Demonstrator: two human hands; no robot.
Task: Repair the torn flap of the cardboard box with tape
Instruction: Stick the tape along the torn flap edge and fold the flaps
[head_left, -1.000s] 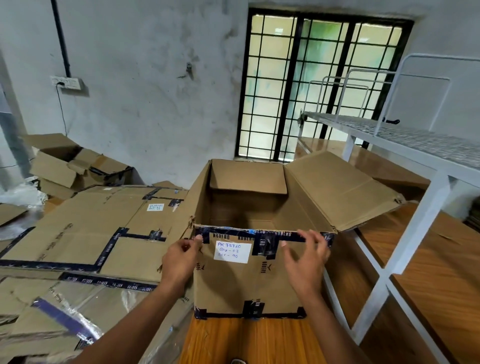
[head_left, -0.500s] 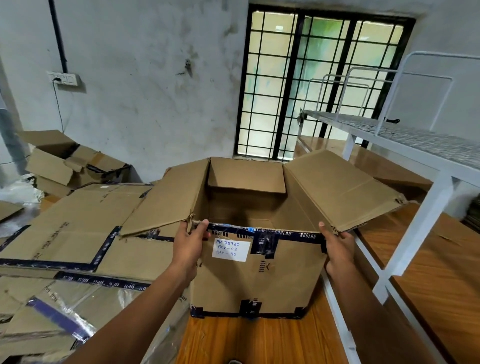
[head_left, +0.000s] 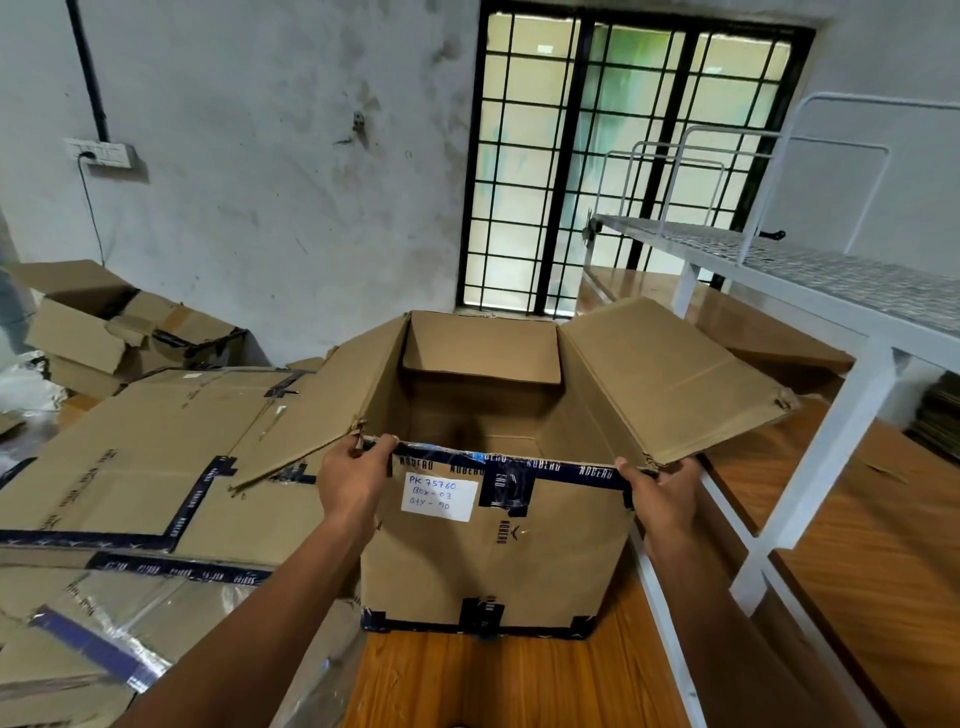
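Open box (head_left: 498, 561) upright on a wooden desk (head_left: 498, 680), between the two grips. Beyond the left grip (head_left: 353, 480), a pile of flattened cardboard (head_left: 140, 467) edged with dark tape, and farther off, loose boxes (head_left: 104, 322) against the wall. Beyond the right grip (head_left: 662, 493), a white metal rack (head_left: 841, 291); straight ahead past both, a barred window (head_left: 623, 156). Left flap (head_left: 322, 410) slanting outward above the left grip, ragged at its near corner just beside the fingers; right flap (head_left: 670, 379) spread out over the right grip; far flap (head_left: 480, 345) folded inward. Near rim bound with dark printed tape (head_left: 561, 464) running from one grip to the other. White label (head_left: 439, 497) with handwriting on the near wall, just right of the left grip. Left grip closed over the rim at the near left corner, fingers curled inside. Right grip closed on the near right corner, thumb over the rim, under the flap's edge.
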